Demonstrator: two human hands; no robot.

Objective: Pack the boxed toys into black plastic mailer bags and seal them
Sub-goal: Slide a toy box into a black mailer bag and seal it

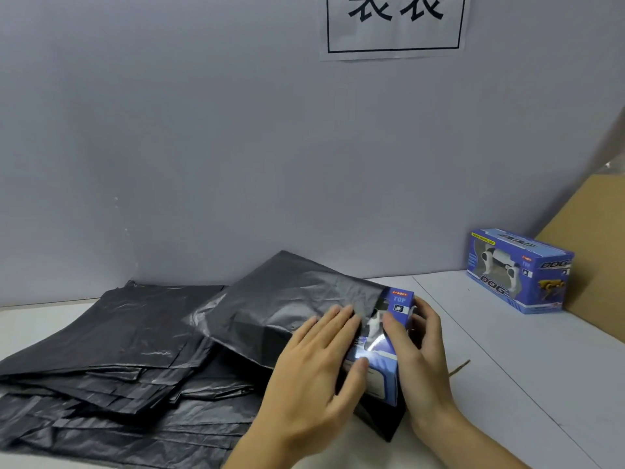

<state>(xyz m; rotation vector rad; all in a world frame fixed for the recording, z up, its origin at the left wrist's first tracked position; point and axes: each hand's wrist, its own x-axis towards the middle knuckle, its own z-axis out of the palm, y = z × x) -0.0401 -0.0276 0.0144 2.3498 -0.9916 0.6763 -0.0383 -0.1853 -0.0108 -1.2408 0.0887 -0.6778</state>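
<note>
Nearest, the left hand (318, 370) lies flat with straight fingers across the mouth of a black bag (287, 299), fingertips over the bag's edge and the window of a blue toy box (382, 346). The right hand (417, 346) is the grip on the box's exposed end: its fingers and thumb curl round that end, clamped on the box. The box lies in the middle of the white table (507, 350), most of it already inside the bag, with only the near end sticking out. That end shows a white robot dog behind a clear window and a "TOP" mark.

Left of the hands, a stack of black bags (108, 350) covers the table out to its left and near edges. To the right the table is bare up to a thin brown strip (460, 367). Farther back on the right, a second toy box (519, 270) stands against a brown cardboard sheet (588, 252), well apart from the hands. Behind everything rises a grey wall (236, 130) with a paper sign (395, 25).
</note>
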